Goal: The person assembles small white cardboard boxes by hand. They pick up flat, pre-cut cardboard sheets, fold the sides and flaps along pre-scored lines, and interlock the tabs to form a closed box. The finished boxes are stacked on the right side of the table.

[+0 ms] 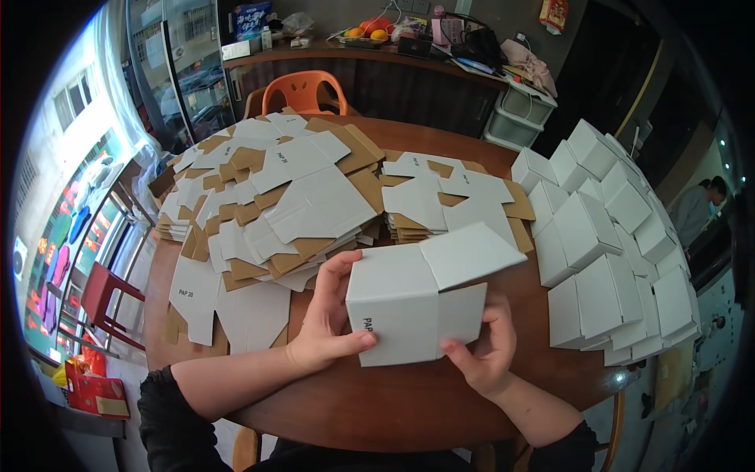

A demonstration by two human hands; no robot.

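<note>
A small white cardboard box (397,322) is held up over the near part of the table, its end flaps (472,256) standing out toward the right. My left hand (326,322) wraps its left side, thumb on the near face and fingers behind. On the right, my right hand (487,346) grips the box by the lower flap, thumb in front; part of its fingers is hidden behind the cardboard. Beyond the box lie a big heap of flat white-and-brown box blanks (303,189) and a smaller stack of blanks (448,193).
Folded white boxes (586,228) are piled high along the right side of the brown wooden table (346,405). An orange chair (307,85) stands behind the far edge. A counter with fruit (370,31) and bags runs along the back wall. Another person (696,208) is at the far right.
</note>
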